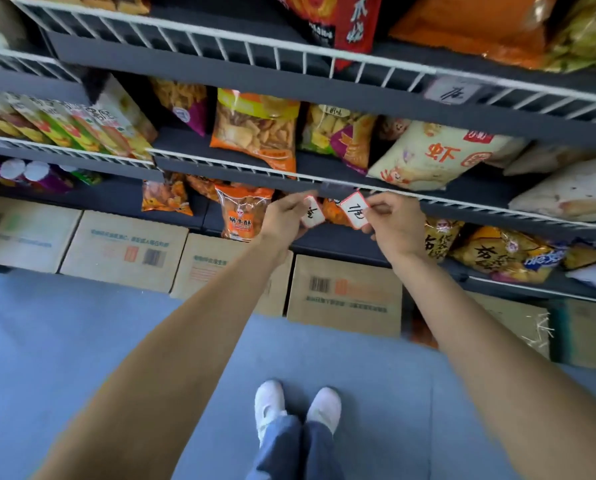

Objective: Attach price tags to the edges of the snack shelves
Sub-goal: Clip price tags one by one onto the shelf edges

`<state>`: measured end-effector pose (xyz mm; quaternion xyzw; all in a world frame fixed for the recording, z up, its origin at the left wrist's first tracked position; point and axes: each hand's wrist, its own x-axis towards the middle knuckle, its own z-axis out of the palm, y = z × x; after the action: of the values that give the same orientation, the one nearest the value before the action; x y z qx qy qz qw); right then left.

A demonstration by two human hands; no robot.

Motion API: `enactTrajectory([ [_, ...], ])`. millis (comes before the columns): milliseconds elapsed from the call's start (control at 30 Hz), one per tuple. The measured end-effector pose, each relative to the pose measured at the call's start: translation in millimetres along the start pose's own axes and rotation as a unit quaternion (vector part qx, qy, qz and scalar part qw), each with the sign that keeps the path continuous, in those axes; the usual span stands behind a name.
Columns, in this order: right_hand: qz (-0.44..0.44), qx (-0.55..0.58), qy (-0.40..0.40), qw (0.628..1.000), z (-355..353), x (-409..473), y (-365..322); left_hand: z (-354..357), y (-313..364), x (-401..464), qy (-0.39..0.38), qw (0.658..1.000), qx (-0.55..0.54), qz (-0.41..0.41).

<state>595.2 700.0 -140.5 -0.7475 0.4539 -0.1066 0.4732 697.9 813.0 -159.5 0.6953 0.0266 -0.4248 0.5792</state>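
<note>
Both arms reach forward to the front edge of the middle shelf point(241, 174), a dark shelf with a white wire rail along its lip. The left hand point(284, 216) pinches a small white tag with a red border point(312, 212) between thumb and fingers, the card tilted and held just below the rail. The right hand point(395, 221) pinches a second tag point(354, 209) by its right edge; this one bears black handwriting and sits just beside the first, its top corner close under a clear holder point(336, 190) clipped to the shelf edge. Whether the card touches the holder cannot be told. Behind the rail stand snack bags: an orange bag of chips point(255, 133), a yellow-green bag point(334, 133) and a pale bag with red characters point(442, 154) lying on its side. On the shelf above, a third tag point(450, 91) already hangs in a holder on the rail, near a red bag point(338, 26). Below the hands, the lower shelf carries an orange packet point(243, 211) and more bags to the right point(497, 254). Cardboard boxes point(345, 296) line the floor under the shelves. The person's white shoes point(298, 407) stand on a blue-grey floor point(82, 323).
</note>
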Motion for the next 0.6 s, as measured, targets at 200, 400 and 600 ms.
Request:
enactTrajectory([
  [200,0.001,-0.016,0.032,0.999,14,23,31,18,-10,47,0.013,0.988,0.15,0.025],
  [400,-0.003,-0.001,0.043,0.999,30,44,44,32,-17,73,-0.005,0.987,0.157,0.03],
  [600,-0.048,-0.029,0.067,0.996,35,52,55,36,-27,75,-0.042,0.984,0.163,0.054],
])
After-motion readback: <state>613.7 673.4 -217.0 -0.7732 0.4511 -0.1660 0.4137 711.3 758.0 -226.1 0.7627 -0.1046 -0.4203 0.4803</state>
